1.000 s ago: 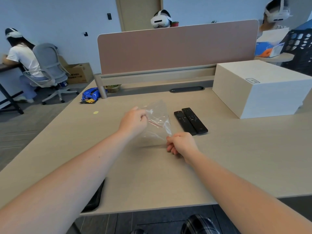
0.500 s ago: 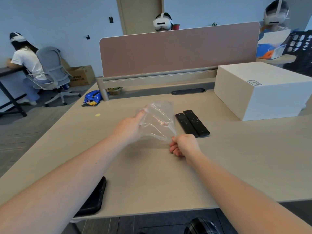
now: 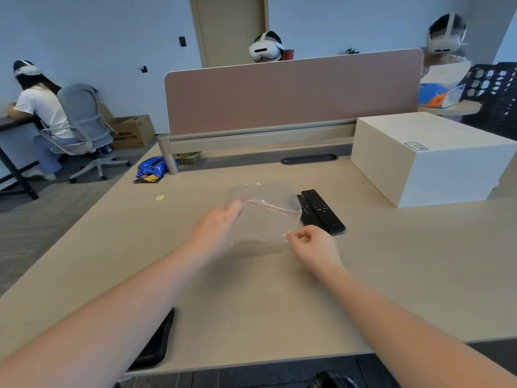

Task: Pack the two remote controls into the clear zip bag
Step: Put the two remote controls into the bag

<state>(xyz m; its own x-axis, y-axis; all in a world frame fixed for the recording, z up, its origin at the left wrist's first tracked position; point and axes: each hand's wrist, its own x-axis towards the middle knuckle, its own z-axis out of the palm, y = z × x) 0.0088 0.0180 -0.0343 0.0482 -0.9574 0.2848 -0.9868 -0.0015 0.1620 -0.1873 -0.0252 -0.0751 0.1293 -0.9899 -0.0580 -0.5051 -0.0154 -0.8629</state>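
Observation:
A clear zip bag with a red seal line hangs spread out just above the desk, between my two hands. My left hand grips its left edge with the thumb on top. My right hand pinches the bag's lower right corner. Two black remote controls lie side by side on the desk just right of the bag, pointing away from me. The bag's right edge overlaps the nearer end of the left remote.
A large white box stands at the right back of the desk. A pink divider panel closes the far edge. A black phone lies at the near left edge. Other people sit beyond the desk.
The bag has gone from crumpled and raised to stretched wide and lower. My left hand shifted to its left edge; my right hand still pinches the corner.

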